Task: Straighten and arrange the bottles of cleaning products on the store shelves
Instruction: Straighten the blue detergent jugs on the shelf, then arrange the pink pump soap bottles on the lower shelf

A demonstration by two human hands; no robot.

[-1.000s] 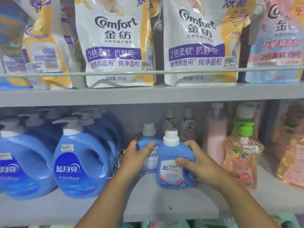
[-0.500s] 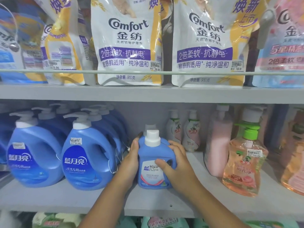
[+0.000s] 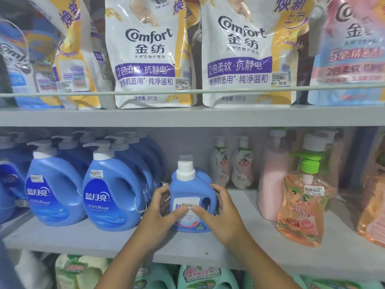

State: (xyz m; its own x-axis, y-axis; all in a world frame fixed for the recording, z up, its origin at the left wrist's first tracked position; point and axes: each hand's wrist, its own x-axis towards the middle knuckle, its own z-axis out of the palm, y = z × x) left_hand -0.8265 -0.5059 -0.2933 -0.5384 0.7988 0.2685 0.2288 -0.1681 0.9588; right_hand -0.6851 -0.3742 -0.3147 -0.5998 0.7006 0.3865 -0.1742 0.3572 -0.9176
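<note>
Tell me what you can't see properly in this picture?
Head view:
- Label of the small blue detergent bottle: covered by the left hand and right hand.
- Second small blue bottle behind it: mostly hidden.
- Pink Comfort pouch: cut off by the right edge.
- Green bottles below: cut off by the bottom edge.

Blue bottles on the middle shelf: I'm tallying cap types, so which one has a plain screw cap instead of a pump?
The small blue bottle held between the left hand and right hand. Its white cap is a plain screw type; the big blue jugs beside it all carry pump heads.
</note>
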